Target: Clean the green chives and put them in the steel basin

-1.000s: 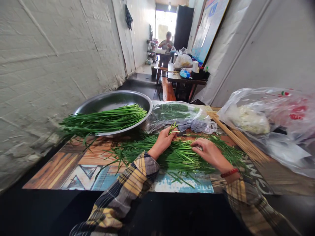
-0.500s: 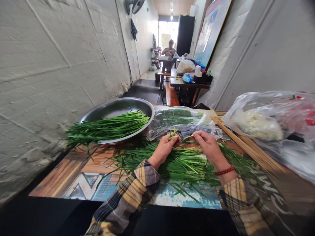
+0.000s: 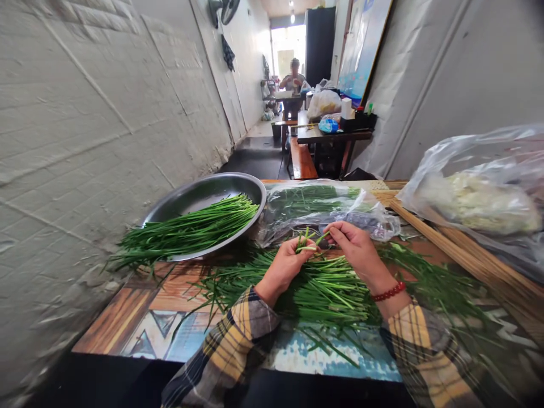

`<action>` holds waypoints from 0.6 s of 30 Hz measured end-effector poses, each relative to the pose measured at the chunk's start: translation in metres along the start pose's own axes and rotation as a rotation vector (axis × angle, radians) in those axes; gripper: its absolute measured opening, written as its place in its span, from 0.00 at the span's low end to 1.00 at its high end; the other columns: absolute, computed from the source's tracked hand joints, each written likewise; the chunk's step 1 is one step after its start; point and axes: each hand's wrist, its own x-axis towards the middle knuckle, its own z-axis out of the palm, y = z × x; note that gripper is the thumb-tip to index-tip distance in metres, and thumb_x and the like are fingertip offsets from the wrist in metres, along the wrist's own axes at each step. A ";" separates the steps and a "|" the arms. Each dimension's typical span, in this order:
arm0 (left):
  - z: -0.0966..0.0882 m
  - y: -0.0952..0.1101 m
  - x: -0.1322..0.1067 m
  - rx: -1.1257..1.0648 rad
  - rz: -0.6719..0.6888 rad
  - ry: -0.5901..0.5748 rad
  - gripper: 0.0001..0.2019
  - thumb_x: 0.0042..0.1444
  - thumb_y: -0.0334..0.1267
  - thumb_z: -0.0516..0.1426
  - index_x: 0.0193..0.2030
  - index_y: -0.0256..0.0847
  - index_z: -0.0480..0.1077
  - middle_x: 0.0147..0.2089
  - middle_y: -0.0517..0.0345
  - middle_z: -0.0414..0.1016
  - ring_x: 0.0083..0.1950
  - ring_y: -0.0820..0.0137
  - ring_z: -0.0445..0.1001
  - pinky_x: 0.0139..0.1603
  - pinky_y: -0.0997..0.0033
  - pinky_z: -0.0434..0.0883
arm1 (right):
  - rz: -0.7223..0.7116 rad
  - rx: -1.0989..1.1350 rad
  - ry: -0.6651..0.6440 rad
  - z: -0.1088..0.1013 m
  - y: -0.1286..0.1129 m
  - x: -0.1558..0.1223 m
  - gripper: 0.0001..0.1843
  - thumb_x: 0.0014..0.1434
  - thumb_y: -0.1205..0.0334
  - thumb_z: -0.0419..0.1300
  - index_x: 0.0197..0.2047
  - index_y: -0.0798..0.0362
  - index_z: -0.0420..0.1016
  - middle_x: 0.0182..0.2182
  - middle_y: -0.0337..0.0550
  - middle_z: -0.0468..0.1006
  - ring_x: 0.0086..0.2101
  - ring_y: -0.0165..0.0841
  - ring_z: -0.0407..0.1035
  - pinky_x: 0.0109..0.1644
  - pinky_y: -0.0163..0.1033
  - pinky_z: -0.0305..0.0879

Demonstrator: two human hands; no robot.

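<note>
Viewed across a patterned table point(image 3: 113, 320) in a narrow room with white brick walls point(image 3: 85, 119). Found at centre, raised above the table, a few green held stalks point(image 3: 306, 245) in the left hand point(image 3: 289, 263). Noted left fingers curled closed around them, with pale ends poking out past the thumb. Noted the right hand point(image 3: 356, 249) just beside, pinching a single stalk point(image 3: 322, 237) between thumb and fingertips. Unable to confirm the far end of that stalk, hidden at the left fingers.

Recorded below both hands a broad pile point(image 3: 334, 292) of similar stalks, lying flat, with pale ends to the right and leaves to the left. Recorded loose leaves point(image 3: 329, 341) in front, plus blurred greens point(image 3: 433, 280) to the right. Observed a red bracelet point(image 3: 389, 292) on the right wrist.

Observed beyond the pile, to the left, a metal bowl point(image 3: 191, 198) with a bundle point(image 3: 191, 231) inside, overhanging the rim. Observed next to the bowl a clear bag point(image 3: 306, 198) of greens, then wooden sticks point(image 3: 463, 249) lying slantwise and a second bag point(image 3: 471, 161) with pale contents, not identifiable.

Sighted farther back an orange bench point(image 3: 302, 160), a cluttered dark table point(image 3: 325, 135), a person point(image 3: 292, 84) and a wall fan point(image 3: 230, 10).
</note>
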 end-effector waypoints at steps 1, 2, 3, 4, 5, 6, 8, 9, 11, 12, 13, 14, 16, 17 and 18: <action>0.000 -0.001 0.001 -0.001 0.002 0.021 0.17 0.52 0.50 0.61 0.32 0.35 0.71 0.28 0.62 0.67 0.27 0.77 0.56 0.30 0.75 0.55 | -0.001 0.000 -0.008 0.000 0.001 0.000 0.15 0.60 0.49 0.57 0.37 0.51 0.76 0.31 0.40 0.77 0.32 0.33 0.71 0.39 0.39 0.68; -0.001 -0.003 0.001 -0.012 0.009 0.046 0.16 0.52 0.50 0.60 0.32 0.36 0.71 0.28 0.62 0.67 0.26 0.77 0.56 0.29 0.75 0.55 | -0.003 -0.001 -0.013 0.000 0.002 -0.001 0.14 0.60 0.49 0.57 0.38 0.50 0.77 0.31 0.40 0.78 0.32 0.33 0.72 0.39 0.39 0.68; -0.001 -0.005 0.002 -0.030 0.020 0.070 0.16 0.54 0.49 0.59 0.33 0.36 0.70 0.27 0.63 0.65 0.26 0.77 0.55 0.28 0.75 0.55 | -0.006 -0.004 -0.015 0.000 0.003 -0.001 0.14 0.61 0.49 0.57 0.38 0.50 0.76 0.31 0.40 0.78 0.33 0.33 0.72 0.39 0.39 0.69; -0.002 -0.006 0.003 -0.050 0.032 0.094 0.15 0.56 0.49 0.58 0.34 0.36 0.70 0.25 0.64 0.63 0.25 0.77 0.55 0.28 0.75 0.55 | -0.009 -0.008 -0.017 0.000 0.004 -0.001 0.14 0.61 0.49 0.56 0.38 0.50 0.76 0.31 0.40 0.78 0.33 0.33 0.72 0.39 0.39 0.68; -0.003 -0.008 0.003 -0.069 0.044 0.116 0.15 0.57 0.49 0.57 0.36 0.37 0.71 0.25 0.64 0.61 0.25 0.77 0.55 0.28 0.75 0.55 | -0.012 -0.013 -0.018 0.000 0.005 -0.001 0.14 0.61 0.50 0.56 0.38 0.50 0.76 0.32 0.40 0.78 0.33 0.33 0.72 0.39 0.39 0.68; -0.003 -0.009 0.003 -0.079 0.054 0.137 0.14 0.58 0.48 0.56 0.37 0.37 0.71 0.25 0.64 0.61 0.26 0.76 0.56 0.28 0.75 0.56 | -0.015 -0.020 -0.020 0.000 0.007 -0.001 0.14 0.61 0.50 0.56 0.39 0.50 0.76 0.32 0.40 0.78 0.33 0.33 0.72 0.39 0.39 0.68; -0.004 -0.008 0.003 -0.061 0.070 0.176 0.14 0.59 0.46 0.55 0.42 0.37 0.73 0.28 0.61 0.65 0.29 0.75 0.60 0.32 0.75 0.59 | -0.020 -0.034 -0.028 0.000 0.008 -0.001 0.14 0.62 0.51 0.55 0.39 0.51 0.76 0.32 0.40 0.78 0.33 0.33 0.72 0.40 0.38 0.68; -0.004 -0.008 0.003 -0.038 0.079 0.193 0.14 0.60 0.45 0.55 0.44 0.38 0.74 0.31 0.59 0.68 0.32 0.74 0.62 0.35 0.74 0.60 | -0.022 -0.042 -0.033 0.001 0.009 -0.001 0.14 0.62 0.51 0.55 0.39 0.51 0.76 0.31 0.40 0.78 0.33 0.33 0.72 0.40 0.38 0.68; -0.004 -0.005 0.002 0.010 0.113 0.226 0.15 0.61 0.45 0.54 0.46 0.39 0.74 0.38 0.56 0.72 0.39 0.71 0.66 0.42 0.74 0.62 | -0.028 -0.062 -0.037 0.002 0.009 -0.002 0.13 0.62 0.52 0.55 0.40 0.50 0.76 0.31 0.40 0.77 0.33 0.33 0.71 0.39 0.38 0.68; -0.004 -0.004 0.001 0.030 0.137 0.236 0.15 0.61 0.45 0.53 0.46 0.39 0.74 0.41 0.55 0.72 0.42 0.70 0.67 0.45 0.73 0.62 | -0.032 -0.073 -0.032 0.003 0.008 -0.002 0.13 0.62 0.52 0.55 0.40 0.50 0.76 0.31 0.40 0.77 0.33 0.33 0.71 0.39 0.38 0.68; -0.004 -0.003 0.001 0.049 0.164 0.234 0.15 0.61 0.45 0.53 0.45 0.39 0.74 0.43 0.54 0.73 0.45 0.68 0.67 0.49 0.72 0.62 | -0.036 -0.084 -0.023 0.004 0.008 -0.003 0.13 0.62 0.53 0.55 0.40 0.50 0.76 0.31 0.40 0.77 0.33 0.33 0.72 0.39 0.38 0.68; -0.004 -0.003 0.001 0.070 0.191 0.218 0.14 0.61 0.45 0.53 0.44 0.39 0.75 0.44 0.54 0.73 0.48 0.67 0.67 0.51 0.71 0.62 | -0.041 -0.094 -0.013 0.004 0.008 -0.003 0.12 0.62 0.53 0.55 0.40 0.50 0.76 0.31 0.40 0.78 0.33 0.33 0.72 0.39 0.38 0.68; -0.003 -0.002 0.001 0.108 0.228 0.159 0.14 0.61 0.45 0.53 0.42 0.39 0.75 0.46 0.52 0.73 0.51 0.65 0.67 0.55 0.69 0.60 | -0.051 -0.107 0.011 0.006 0.009 -0.004 0.12 0.62 0.53 0.56 0.40 0.50 0.77 0.31 0.41 0.78 0.33 0.34 0.72 0.39 0.39 0.68; -0.002 -0.002 0.001 0.118 0.229 0.125 0.14 0.61 0.45 0.53 0.41 0.38 0.75 0.46 0.52 0.73 0.51 0.64 0.67 0.56 0.68 0.60 | -0.054 -0.110 0.025 0.007 0.009 -0.004 0.12 0.61 0.53 0.56 0.40 0.50 0.77 0.31 0.41 0.78 0.33 0.34 0.72 0.39 0.39 0.68; -0.001 -0.002 0.002 0.116 0.215 0.088 0.14 0.60 0.45 0.54 0.41 0.38 0.75 0.45 0.52 0.73 0.50 0.64 0.68 0.55 0.68 0.61 | -0.056 -0.114 0.041 0.007 0.010 -0.004 0.12 0.61 0.53 0.56 0.40 0.50 0.77 0.31 0.41 0.78 0.33 0.34 0.72 0.39 0.39 0.68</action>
